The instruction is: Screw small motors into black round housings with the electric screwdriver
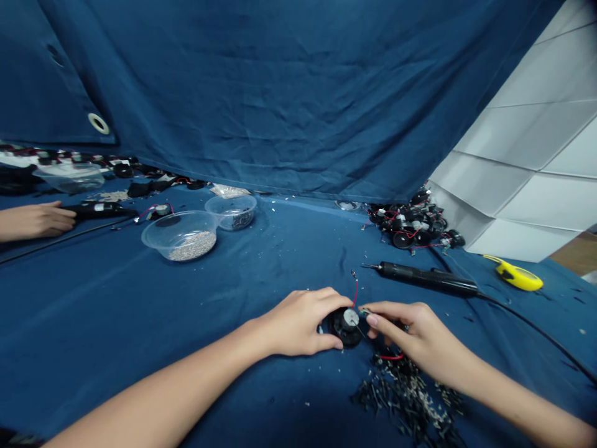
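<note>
In the head view, the left hand (303, 320) is curling its fingers and thumb around a round black part, seemingly plastic (347, 336), with a grey metal-looking cylinder (351, 317) at its centre. The part is resting on the blue cloth-covered table (261, 267), just beyond that hand's thumb and fingertips. The right hand (410, 330) is pinching a tiny greenish piece (366, 312) between thumb and forefinger, just beside the cylinder; its other fingers are curling underneath, and what they may be touching is unclear. A thin red wire (356, 292) is standing up just past the left fingertips.

The black part is probably light and stiff, its smooth cylinder perhaps a little slippery; the rim is offering the surest hold, as the left hand is using. The wire and greenish piece are looking delicate, so a gentle pinch is suiting them better than any tug.

Beyond the right hand, a slim black corded screwdriver (429, 279) is lying, with a yellow plastic-handled tool (520, 275) farther to its right. A loose heap of dark slivers and pale bits (410, 398) is spreading just below the right hand.
</note>
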Tool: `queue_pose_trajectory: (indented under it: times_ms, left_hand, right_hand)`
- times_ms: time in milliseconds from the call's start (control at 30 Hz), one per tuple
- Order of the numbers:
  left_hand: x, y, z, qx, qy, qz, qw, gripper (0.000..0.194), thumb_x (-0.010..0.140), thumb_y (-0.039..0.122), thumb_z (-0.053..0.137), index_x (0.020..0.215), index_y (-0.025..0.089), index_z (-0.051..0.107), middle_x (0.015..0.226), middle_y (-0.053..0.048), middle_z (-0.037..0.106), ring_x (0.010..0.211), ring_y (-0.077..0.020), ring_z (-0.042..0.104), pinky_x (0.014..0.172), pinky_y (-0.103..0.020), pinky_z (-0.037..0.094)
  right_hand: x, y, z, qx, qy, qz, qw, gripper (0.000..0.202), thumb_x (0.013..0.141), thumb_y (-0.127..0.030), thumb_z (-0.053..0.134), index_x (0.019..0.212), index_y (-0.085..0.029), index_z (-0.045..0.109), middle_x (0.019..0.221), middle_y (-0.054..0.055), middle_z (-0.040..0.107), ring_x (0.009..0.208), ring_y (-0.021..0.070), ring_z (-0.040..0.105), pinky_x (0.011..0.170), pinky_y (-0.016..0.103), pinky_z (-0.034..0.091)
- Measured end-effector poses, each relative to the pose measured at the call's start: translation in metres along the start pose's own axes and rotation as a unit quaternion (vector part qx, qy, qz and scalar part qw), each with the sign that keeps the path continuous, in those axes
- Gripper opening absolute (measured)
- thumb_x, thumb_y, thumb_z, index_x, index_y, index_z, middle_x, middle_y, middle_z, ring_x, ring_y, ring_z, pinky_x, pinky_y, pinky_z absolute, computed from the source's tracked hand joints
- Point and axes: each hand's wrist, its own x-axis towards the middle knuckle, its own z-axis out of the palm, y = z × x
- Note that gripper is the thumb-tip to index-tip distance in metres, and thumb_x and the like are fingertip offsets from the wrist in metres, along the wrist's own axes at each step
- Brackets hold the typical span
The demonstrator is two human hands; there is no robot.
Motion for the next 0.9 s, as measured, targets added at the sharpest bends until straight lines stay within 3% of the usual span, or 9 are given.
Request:
queue_pose_trajectory:
  times_ms: [200, 367, 467, 567, 667, 767, 900]
  left_hand:
    - [0.001, -0.001, 0.0, -0.006, 0.003, 0.006, 1.0, 0.057, 0.075, 0.037, 0.072, 0.125, 0.025, 0.048, 0.118, -0.007, 0.059, 0.098, -0.0239, 0.061, 0.078, -0.033, 0.049]
    - [0.001, -0.001, 0.001, -0.007, -0.001, 0.004, 1.0, 0.056, 0.075, 0.036, 0.072, 0.125, 0.025, 0.048, 0.118, -0.007, 0.058, 0.098, -0.0237, 0.061, 0.077, -0.032, 0.049]
    - [0.002, -0.001, 0.001, -0.005, -0.001, 0.004, 1.0, 0.057, 0.075, 0.037, 0.072, 0.126, 0.025, 0.048, 0.119, -0.007, 0.058, 0.099, -0.0238, 0.061, 0.078, -0.033, 0.049]
    - [0.001, -0.001, 0.001, -0.007, 0.0, 0.003, 1.0, 0.057, 0.076, 0.037, 0.071, 0.126, 0.025, 0.048, 0.119, -0.007, 0.058, 0.1, -0.0237, 0.061, 0.08, -0.033, 0.049]
    - [0.001, -0.002, 0.001, -0.009, 0.0, 0.001, 1.0, 0.056, 0.076, 0.038, 0.071, 0.126, 0.025, 0.048, 0.12, -0.007, 0.058, 0.1, -0.0237, 0.061, 0.081, -0.033, 0.049]
    - [0.001, -0.002, 0.002, -0.009, 0.0, -0.002, 1.0, 0.057, 0.076, 0.039, 0.071, 0.126, 0.026, 0.048, 0.121, -0.007, 0.057, 0.099, -0.0235, 0.061, 0.079, -0.033, 0.049]
    - [0.001, -0.001, 0.001, -0.01, -0.002, -0.002, 1.0, 0.056, 0.076, 0.039, 0.071, 0.126, 0.026, 0.049, 0.121, -0.007, 0.058, 0.098, -0.0234, 0.061, 0.078, -0.033, 0.05]
  right_hand:
    - [-0.001, 0.0, -0.002, 0.0, -0.005, -0.008, 1.0, 0.036, 0.092, -0.043, 0.048, 0.114, -0.023, 0.068, 0.076, 0.001, 0.071, 0.067, 0.0162, 0.062, 0.065, 0.027, 0.048]
    - [0.001, 0.0, -0.005, 0.042, 0.013, 0.016, 0.999, 0.034, 0.088, -0.043, 0.054, 0.109, -0.022, 0.07, 0.086, 0.003, 0.072, 0.08, 0.0191, 0.065, 0.075, 0.031, 0.05]
    - [0.001, 0.0, -0.007, 0.106, 0.016, 0.056, 0.993, 0.034, 0.084, -0.044, 0.059, 0.105, -0.018, 0.067, 0.08, 0.004, 0.07, 0.073, 0.0168, 0.062, 0.067, 0.029, 0.048]
    - [0.0, -0.001, -0.007, 0.219, -0.008, 0.107, 0.97, 0.032, 0.083, -0.045, 0.06, 0.099, -0.017, 0.06, 0.072, 0.001, 0.064, 0.059, 0.0117, 0.055, 0.056, 0.024, 0.042]
    - [-0.003, -0.001, -0.002, 0.368, -0.056, 0.158, 0.915, 0.024, 0.082, -0.039, 0.062, 0.093, -0.018, 0.054, 0.074, 0.0, 0.062, 0.059, 0.0106, 0.055, 0.059, 0.024, 0.041]
    - [-0.006, -0.001, 0.005, 0.451, -0.074, 0.184, 0.87, 0.018, 0.08, -0.032, 0.061, 0.089, -0.019, 0.052, 0.062, -0.005, 0.052, 0.051, 0.0077, 0.044, 0.056, 0.022, 0.036]
    - [-0.006, -0.003, 0.011, 0.418, -0.063, 0.19, 0.886, 0.017, 0.08, -0.031, 0.064, 0.088, -0.02, 0.053, 0.052, -0.01, 0.033, 0.047, 0.0067, 0.028, 0.05, 0.02, 0.025]
